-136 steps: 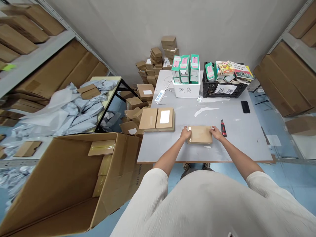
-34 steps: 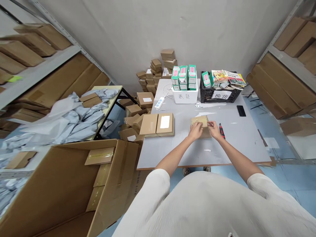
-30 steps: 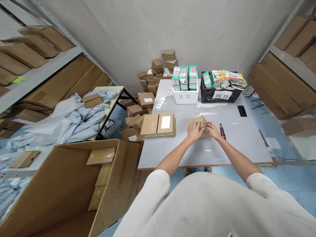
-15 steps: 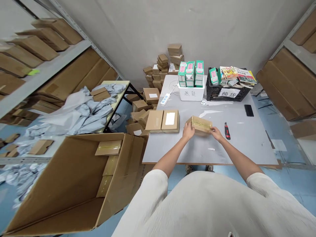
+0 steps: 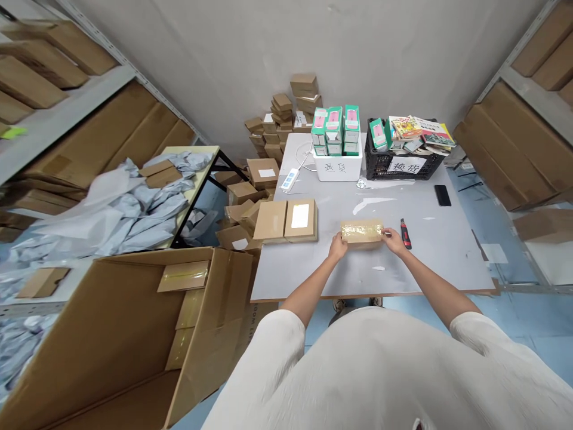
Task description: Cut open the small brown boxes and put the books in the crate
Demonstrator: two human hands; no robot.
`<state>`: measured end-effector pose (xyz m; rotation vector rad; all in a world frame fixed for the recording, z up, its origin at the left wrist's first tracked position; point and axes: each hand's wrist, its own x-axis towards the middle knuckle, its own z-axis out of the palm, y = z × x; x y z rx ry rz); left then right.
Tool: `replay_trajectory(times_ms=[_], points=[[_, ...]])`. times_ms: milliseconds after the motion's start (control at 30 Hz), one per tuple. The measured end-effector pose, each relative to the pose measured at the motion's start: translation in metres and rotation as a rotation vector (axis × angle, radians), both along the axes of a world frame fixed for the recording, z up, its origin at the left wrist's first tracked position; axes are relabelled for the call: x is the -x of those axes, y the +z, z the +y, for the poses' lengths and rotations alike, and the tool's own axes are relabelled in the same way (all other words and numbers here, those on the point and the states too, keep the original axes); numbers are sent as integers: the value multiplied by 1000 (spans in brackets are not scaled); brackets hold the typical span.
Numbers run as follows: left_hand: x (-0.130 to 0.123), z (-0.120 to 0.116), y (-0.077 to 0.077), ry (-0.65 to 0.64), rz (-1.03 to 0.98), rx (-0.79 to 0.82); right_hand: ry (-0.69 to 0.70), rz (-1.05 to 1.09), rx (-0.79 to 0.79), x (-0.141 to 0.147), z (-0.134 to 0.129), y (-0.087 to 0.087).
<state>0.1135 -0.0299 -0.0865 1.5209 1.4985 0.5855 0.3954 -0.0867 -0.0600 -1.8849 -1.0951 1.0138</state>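
Note:
A small brown cardboard box (image 5: pixel 362 233) with shiny clear tape along it is held between my two hands over the grey table (image 5: pixel 313 272). My left hand (image 5: pixel 338 245) grips its left end, and my right hand (image 5: pixel 393 240) is closed at its right end. Just right of my right hand lies a red and black utility knife (image 5: pixel 405 233). To the left, two flat brown boxes sit side by side, the plain one (image 5: pixel 270 220) touching the one with a white label (image 5: pixel 300 220).
A white bin (image 5: pixel 338 168) of green and pink boxes and a black crate (image 5: pixel 396 164) of books stand at the back. A phone (image 5: pixel 442 195) lies right. A large open carton (image 5: pixel 224 310) holding taped boxes stands left, below shelves.
The held box has turned, so its taped face now shows more fully and lies more level. The camera view has shifted slightly to the right.

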Motion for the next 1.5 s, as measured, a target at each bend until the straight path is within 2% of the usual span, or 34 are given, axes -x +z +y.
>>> replay_trajectory(times_ms=[233, 333, 467, 667, 833, 1033, 1167, 1267, 1400, 1500], points=[[12, -2, -5, -17, 3, 48, 50, 44, 54, -9, -6, 4], [19, -6, -3, -33, 26, 67, 6, -9, 110, -25, -3, -1], [22, -11, 4, -29, 21, 86, -133, -171, 218, -63, 4, -20], [20, -16, 16, 24, 78, 134, -182, -320, 358, -110, 12, -59], [19, -18, 22, 36, 116, 195, -64, -432, 466, -118, 9, -78], [19, -20, 21, 75, 122, 177, 10, -490, 443, -118, 10, -83], [20, -19, 20, 72, 101, 179, -45, -443, 477, -121, 14, -75], [21, -19, 19, 62, 78, 177, -119, -334, 430, -122, 19, -58], [21, -18, 14, 74, 53, 164, -161, -139, 292, -112, 33, -21], [20, -18, 9, 93, 21, 144, -91, -37, 193, -95, 45, 12]])
